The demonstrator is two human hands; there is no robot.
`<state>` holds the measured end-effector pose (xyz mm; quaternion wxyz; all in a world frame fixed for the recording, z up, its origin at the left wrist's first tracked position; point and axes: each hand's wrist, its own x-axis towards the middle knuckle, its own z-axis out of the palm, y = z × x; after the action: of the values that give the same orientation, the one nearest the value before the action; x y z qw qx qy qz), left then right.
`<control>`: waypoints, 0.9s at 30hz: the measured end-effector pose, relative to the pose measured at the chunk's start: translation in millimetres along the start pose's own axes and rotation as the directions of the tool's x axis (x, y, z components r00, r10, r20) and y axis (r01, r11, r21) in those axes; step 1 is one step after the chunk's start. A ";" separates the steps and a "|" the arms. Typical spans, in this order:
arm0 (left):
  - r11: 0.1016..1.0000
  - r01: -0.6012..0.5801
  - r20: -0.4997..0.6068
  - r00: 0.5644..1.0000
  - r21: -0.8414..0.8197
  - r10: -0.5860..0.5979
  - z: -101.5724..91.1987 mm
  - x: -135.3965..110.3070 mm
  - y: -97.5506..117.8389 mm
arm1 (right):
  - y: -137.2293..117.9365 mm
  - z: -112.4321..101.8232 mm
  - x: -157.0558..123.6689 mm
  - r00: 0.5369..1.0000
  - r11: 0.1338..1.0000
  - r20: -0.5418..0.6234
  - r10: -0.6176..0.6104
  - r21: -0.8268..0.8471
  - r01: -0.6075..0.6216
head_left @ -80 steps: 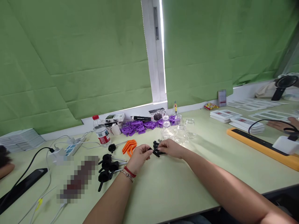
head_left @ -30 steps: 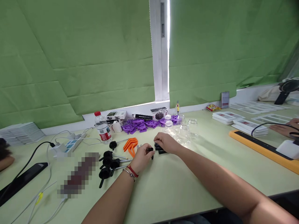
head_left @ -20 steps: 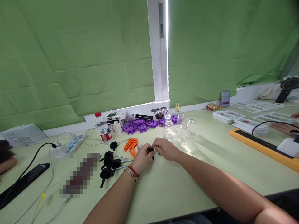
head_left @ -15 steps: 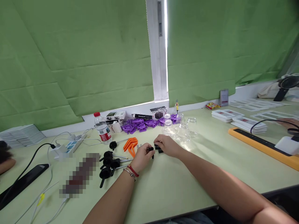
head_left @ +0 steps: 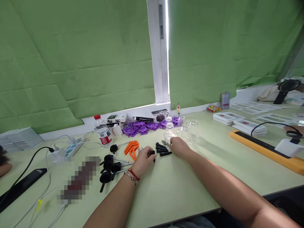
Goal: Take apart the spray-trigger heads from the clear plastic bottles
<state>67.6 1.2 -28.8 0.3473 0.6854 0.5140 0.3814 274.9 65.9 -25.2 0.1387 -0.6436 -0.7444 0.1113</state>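
My left hand is closed around a small black plastic part just above the table. My right hand reaches to a group of small brass-coloured metal pieces, its fingertips pressed together among them. What those fingertips hold is too small to make out. Between the hands lie several black plastic handles. Orange angled plastic pieces lie left of my left hand. Black cup-shaped parts with metal rods are grouped farther left.
Clear transparent cups stand beyond my right hand, near purple plastic parts. A water bottle stands at the back left. On the right are a yellow-orange power strip and stacked white cards. Another person's hand shows at the right edge.
My right hand has moved right and away from the black handles, uncovering them, to the small metal pieces. My left hand stays nearly in place, holding the black part.
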 end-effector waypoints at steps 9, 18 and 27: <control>1.000 -0.001 0.010 1.000 -0.010 0.001 0.0 -0.5 0.1 | -0.1 -6.9 -3.3 0.998 0.995 -0.037 -0.045 0.092 0.049; 0.999 -0.010 0.004 1.000 -0.032 0.010 1.1 -1.3 3.9 | -48.3 4.8 -37.1 0.846 0.596 -0.286 -0.451 0.609 0.523; 0.999 -0.036 0.014 0.999 -0.032 0.036 0.4 -1.8 2.0 | -53.4 4.7 -42.8 0.842 0.723 -0.248 -0.479 0.432 0.539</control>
<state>68.5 -1.1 -27.6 0.3549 0.6917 0.4930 0.3906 229.4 15.9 -13.9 0.3648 -0.3634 -0.8303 0.2132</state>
